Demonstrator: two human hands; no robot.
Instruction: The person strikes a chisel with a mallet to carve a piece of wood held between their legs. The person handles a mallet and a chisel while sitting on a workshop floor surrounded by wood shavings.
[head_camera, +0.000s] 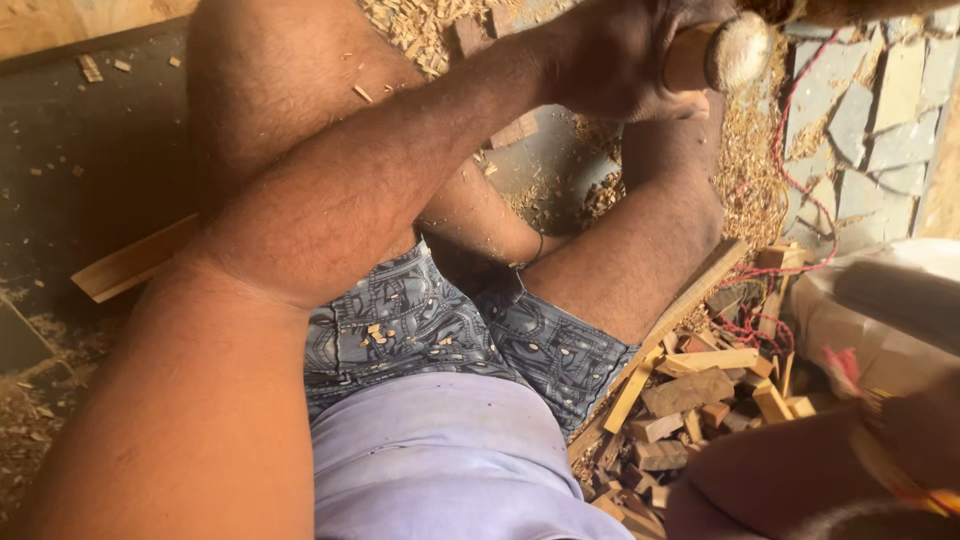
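My left arm reaches from the lower left across my knees. My left hand (615, 55) is at the top centre, closed around a round wooden handle (715, 55) with a worn, whitish end. The tool's working end is hidden behind the hand. My right forearm comes in at the lower right, with a red and yellow thread band at the wrist. My right hand (925, 440) is blurred and partly cut off by the frame edge. Above it is a pale blurred object (895, 290); I cannot tell whether the hand holds it.
I sit on the floor with bare legs crossed, in patterned blue shorts (430, 325) and a pale shirt. A heap of small wood offcuts (690, 400) lies at my right. Sawdust and shavings (745, 150) cover the stone floor, a red cord (790, 120) runs over them, and a wooden slat (130, 265) lies left.
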